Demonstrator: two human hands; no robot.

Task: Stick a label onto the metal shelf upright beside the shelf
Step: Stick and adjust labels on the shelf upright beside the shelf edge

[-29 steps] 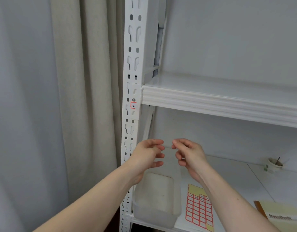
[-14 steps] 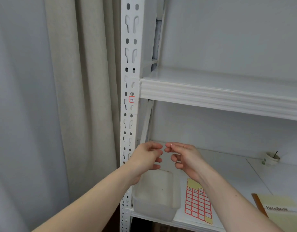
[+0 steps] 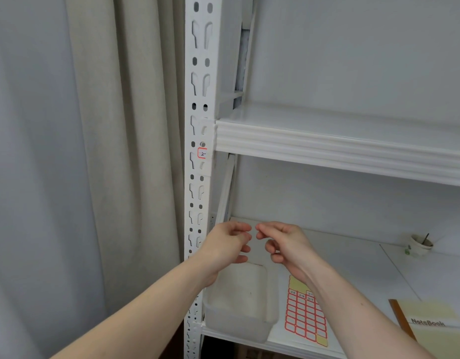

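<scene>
The white slotted metal upright runs down the left side of the shelf unit. A small red-bordered label marked "2-" is stuck on it, level with the upper shelf. My left hand and my right hand hover over the lower shelf, below that label. Their curled fingertips face each other a small gap apart. The right thumb and forefinger are pinched together. Whether either hand holds a label is too small to see.
A sheet of red-bordered labels lies on the lower shelf beside a translucent plastic tub. A notebook lies at the right, and a small cup stands further back. Beige curtains hang left of the upright.
My hands moved toward each other until the fingertips nearly met, then drew slightly apart. The view has dropped a little. The label on the upright has not moved.
</scene>
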